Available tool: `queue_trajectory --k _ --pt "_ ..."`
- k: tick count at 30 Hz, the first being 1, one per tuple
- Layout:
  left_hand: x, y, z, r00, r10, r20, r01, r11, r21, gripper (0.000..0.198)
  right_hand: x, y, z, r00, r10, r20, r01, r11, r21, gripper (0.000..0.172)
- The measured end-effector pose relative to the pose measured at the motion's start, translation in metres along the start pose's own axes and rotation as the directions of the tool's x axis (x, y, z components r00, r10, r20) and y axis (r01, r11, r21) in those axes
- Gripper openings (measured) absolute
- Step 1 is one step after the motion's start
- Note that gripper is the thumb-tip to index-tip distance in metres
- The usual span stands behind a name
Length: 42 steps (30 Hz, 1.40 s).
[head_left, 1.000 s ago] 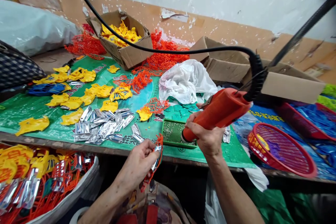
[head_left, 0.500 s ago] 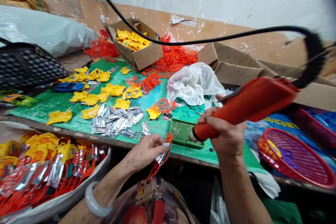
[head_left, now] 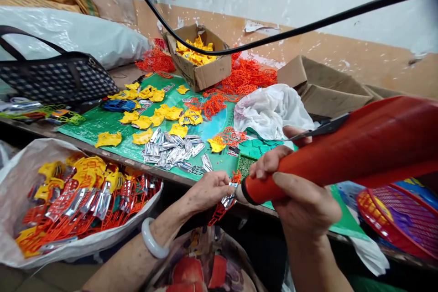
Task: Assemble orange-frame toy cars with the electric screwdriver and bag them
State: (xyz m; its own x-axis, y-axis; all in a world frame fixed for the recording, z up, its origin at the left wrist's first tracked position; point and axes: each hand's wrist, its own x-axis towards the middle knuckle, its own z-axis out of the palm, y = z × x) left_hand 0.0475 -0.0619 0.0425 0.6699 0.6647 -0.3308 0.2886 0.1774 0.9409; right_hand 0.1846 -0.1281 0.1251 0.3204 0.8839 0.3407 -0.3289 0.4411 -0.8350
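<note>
My left hand (head_left: 208,190) is closed on an orange plastic frame (head_left: 219,212) fitted with a shiny silver piece (head_left: 228,200), held just off the table's front edge. Wrapped round a red power screwdriver (head_left: 308,164) is my right hand (head_left: 301,191). The tool's tip meets the silver piece, or nearly so; its exact point of contact is hidden. Beneath the tool, a green tray (head_left: 245,164) of tiny metal parts is partly covered. Left of it lies a pile of silver pieces (head_left: 171,150), with yellow plastic parts (head_left: 167,112) spread behind.
A white sack (head_left: 147,219) of assembled orange, yellow and silver pieces stands at the left. Behind are a cardboard box (head_left: 214,73) of yellow parts, orange frames (head_left: 253,75) and a white plastic bag (head_left: 267,107). A red basket (head_left: 376,219) sits right. A black cable (head_left: 273,38) hangs across.
My right hand has brought the screwdriver left and down from above the green tray to the silver piece. My left hand still holds the orange frame. The view has shifted left.
</note>
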Motion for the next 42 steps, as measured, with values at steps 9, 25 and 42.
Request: queue_trajectory --k 9,25,42 --pt "-0.002 -0.001 0.001 1.000 0.007 -0.004 -0.007 1.000 -0.023 0.019 -0.004 0.008 0.002 1.000 0.000 -0.004 0.000 0.999 -0.033 0.037" --pt "-0.005 0.007 0.003 0.999 0.014 -0.040 -0.014 1.000 -0.011 0.016 -0.009 0.011 0.001 0.999 0.026 0.023 -0.023 0.995 -0.096 0.046" --pt "-0.001 -0.004 0.012 0.993 0.001 -0.122 -0.027 0.976 -0.216 0.019 -0.021 0.022 -0.010 0.997 -0.038 0.073 0.061 0.931 -0.361 0.033"
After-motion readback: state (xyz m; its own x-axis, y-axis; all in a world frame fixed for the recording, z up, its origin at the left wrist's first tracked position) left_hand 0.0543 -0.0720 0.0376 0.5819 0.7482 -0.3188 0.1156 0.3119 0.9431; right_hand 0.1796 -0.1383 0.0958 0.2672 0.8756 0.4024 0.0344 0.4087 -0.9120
